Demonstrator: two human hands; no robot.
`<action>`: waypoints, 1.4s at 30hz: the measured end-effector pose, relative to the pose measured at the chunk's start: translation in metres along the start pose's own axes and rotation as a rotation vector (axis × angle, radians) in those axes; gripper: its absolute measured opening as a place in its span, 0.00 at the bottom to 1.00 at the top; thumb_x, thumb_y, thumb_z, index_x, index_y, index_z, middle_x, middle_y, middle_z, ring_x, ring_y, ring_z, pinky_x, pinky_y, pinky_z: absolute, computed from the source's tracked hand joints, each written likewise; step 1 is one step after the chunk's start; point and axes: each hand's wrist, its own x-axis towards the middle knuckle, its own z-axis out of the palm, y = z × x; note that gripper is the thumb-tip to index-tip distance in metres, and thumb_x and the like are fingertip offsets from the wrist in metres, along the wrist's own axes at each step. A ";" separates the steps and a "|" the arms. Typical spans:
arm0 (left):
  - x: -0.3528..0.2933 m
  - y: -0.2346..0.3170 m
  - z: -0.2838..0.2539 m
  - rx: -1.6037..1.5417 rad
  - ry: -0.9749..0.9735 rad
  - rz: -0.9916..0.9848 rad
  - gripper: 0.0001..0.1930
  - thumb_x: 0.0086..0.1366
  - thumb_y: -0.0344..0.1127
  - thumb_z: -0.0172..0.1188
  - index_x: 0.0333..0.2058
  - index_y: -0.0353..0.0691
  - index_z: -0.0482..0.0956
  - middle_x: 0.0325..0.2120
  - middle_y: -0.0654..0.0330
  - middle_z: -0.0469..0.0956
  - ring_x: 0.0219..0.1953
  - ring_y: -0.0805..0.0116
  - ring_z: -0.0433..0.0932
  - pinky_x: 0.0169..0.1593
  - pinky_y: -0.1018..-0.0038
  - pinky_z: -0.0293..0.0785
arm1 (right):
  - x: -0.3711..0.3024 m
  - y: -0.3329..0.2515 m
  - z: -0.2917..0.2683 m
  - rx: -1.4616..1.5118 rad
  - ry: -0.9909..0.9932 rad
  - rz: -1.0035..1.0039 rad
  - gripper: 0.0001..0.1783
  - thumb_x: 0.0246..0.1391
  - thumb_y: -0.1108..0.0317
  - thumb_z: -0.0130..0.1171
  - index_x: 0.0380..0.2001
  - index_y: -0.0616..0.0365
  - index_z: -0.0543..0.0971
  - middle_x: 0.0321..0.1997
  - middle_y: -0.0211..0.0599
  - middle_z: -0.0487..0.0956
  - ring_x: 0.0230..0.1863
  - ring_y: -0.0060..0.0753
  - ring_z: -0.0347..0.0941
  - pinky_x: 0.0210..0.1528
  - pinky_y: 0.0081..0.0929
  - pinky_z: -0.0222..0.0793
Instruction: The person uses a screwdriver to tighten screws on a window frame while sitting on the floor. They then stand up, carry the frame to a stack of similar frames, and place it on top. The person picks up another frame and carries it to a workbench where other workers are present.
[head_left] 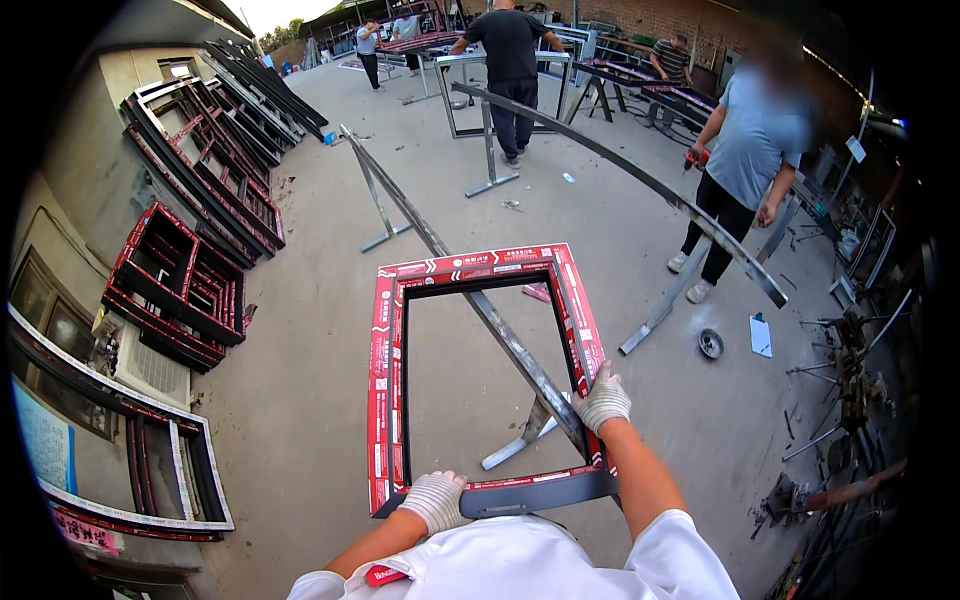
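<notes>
A rectangular window frame (385,370) covered in red protective film, with a dark grey strip along its near edge, is in front of me. My left hand (436,500), in a whitish knit glove, is closed on the frame's near edge by its left corner. My right hand (604,400), gloved alike, grips the right side above the near corner. Below the frame's opening, a long steel sawhorse beam (520,352) runs diagonally; whether the frame rests on it, I cannot tell. One sawhorse foot (515,450) shows through the opening.
Another sawhorse beam (640,170) crosses at the right. Beside it stands a person (760,130) with a red power drill (695,160). Farther back, another person (505,60) handles a grey frame. Red-filmed frames (175,280) lean along the left wall. A round dish (711,344) and clipboard (761,336) lie on the floor.
</notes>
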 end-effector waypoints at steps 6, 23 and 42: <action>-0.017 -0.033 -0.018 -0.023 -0.021 0.028 0.43 0.53 0.67 0.67 0.56 0.36 0.79 0.47 0.43 0.80 0.53 0.47 0.80 0.58 0.57 0.76 | 0.010 -0.008 -0.012 -0.003 -0.033 0.028 0.64 0.48 0.50 0.70 0.77 0.64 0.44 0.63 0.65 0.70 0.60 0.60 0.77 0.62 0.45 0.75; -0.010 -0.055 0.000 0.090 0.009 0.108 0.37 0.56 0.59 0.66 0.57 0.38 0.77 0.43 0.49 0.82 0.53 0.53 0.80 0.67 0.55 0.63 | 0.009 -0.030 -0.019 -0.012 -0.035 0.136 0.67 0.44 0.46 0.74 0.77 0.62 0.46 0.64 0.62 0.71 0.62 0.56 0.76 0.62 0.44 0.75; 0.006 -0.053 -0.007 0.017 -0.117 0.114 0.41 0.53 0.64 0.67 0.57 0.36 0.77 0.46 0.46 0.81 0.52 0.49 0.82 0.57 0.58 0.75 | 0.014 -0.026 -0.022 -0.002 -0.053 0.151 0.62 0.46 0.45 0.68 0.77 0.60 0.49 0.61 0.60 0.74 0.58 0.55 0.79 0.60 0.44 0.76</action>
